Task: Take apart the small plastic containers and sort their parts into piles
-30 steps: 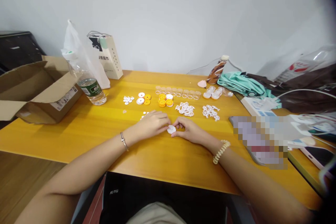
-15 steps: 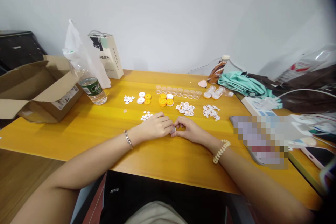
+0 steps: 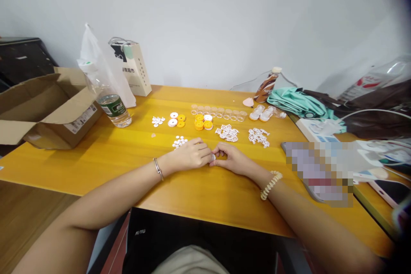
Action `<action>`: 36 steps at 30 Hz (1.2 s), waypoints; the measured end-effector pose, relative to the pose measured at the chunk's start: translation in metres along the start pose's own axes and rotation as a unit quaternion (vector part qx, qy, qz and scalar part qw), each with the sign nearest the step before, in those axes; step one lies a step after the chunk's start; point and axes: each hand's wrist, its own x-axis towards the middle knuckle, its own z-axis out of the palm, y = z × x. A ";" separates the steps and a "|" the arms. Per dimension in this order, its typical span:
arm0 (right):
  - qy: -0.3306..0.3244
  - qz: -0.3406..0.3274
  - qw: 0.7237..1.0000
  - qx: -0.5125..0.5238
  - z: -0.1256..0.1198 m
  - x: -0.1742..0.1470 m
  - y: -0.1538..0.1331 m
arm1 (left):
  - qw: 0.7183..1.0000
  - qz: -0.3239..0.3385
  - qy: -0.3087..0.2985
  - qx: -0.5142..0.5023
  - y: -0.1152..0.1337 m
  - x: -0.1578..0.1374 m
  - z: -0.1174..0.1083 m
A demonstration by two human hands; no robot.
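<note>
My left hand (image 3: pixel 194 154) and my right hand (image 3: pixel 231 158) meet above the table, closed on one small whitish plastic piece (image 3: pixel 212 158). Fingers hide most of it, so its exact kind does not show. Just behind my left hand lies a group of small white discs (image 3: pixel 180 141). Farther back are white and yellow round discs with centre holes (image 3: pixel 181 118), and a second stacked group of yellow and white discs (image 3: pixel 199 125). White openwork pieces (image 3: pixel 227 133) are heaped behind my right hand, with another such heap (image 3: pixel 258 137) to the right.
A row of clear round cups (image 3: pixel 220 113) stands at the back, with clear-topped pieces (image 3: pixel 261 113) beside it. At left are a water bottle (image 3: pixel 112 106) and an open cardboard box (image 3: pixel 64 115). A brown drink bottle (image 3: pixel 267 86), teal cloth (image 3: pixel 297 102) and blurred phone (image 3: pixel 314 173) lie right.
Both hands stay together around the same small piece, with barely any finger movement. The view has shifted very slightly.
</note>
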 end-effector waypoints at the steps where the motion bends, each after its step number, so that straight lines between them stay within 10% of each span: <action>1: 0.000 0.001 1.000 -0.001 0.000 0.000 0.000 | 1.000 -0.008 -0.004 -0.008 0.000 0.000 0.001; 24: -0.011 -0.028 0.999 -0.018 0.000 0.000 0.001 | 0.906 -0.236 0.000 -0.353 0.000 0.003 0.010; 36: -0.016 -0.017 1.000 -0.007 -0.001 -0.001 -0.001 | 0.952 -0.155 0.005 -0.264 -0.003 0.003 0.008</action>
